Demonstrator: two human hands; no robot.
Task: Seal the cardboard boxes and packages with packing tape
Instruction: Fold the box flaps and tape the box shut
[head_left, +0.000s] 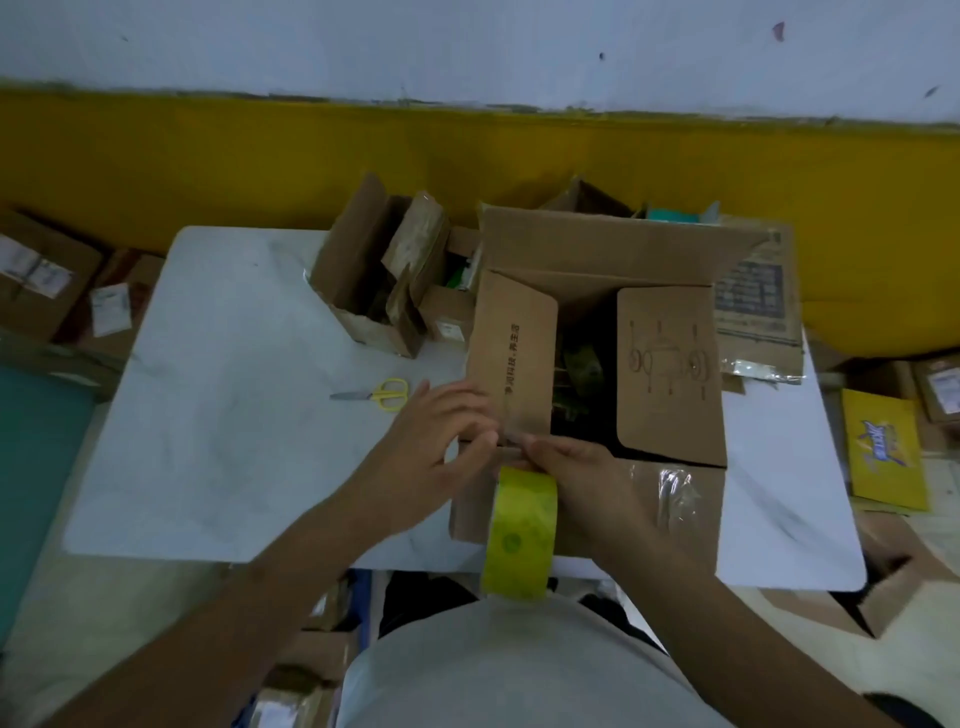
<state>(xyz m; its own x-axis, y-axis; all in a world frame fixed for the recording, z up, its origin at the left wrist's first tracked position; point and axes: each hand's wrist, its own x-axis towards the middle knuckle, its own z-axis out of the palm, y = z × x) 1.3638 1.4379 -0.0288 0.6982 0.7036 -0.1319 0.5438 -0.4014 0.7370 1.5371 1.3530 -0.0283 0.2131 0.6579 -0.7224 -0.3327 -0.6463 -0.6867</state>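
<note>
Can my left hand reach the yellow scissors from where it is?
Probably yes. The scissors lie on the table just beyond the left hand, with nothing between them. That hand is working at the box flap, though.

A white rectangular tabletop (234, 467) with rounded corners fills the middle of the view. A small pair of yellow-handled scissors (376, 393) lies flat on it at about nine o'clock from centre, blades closed and pointing to nine o'clock. At twelve o'clock stands a pale wall (467, 47) with a mustard-yellow painted band (208, 156) along its foot, and a teal flat surface (36, 467) meets the nine o'clock edge.
</note>
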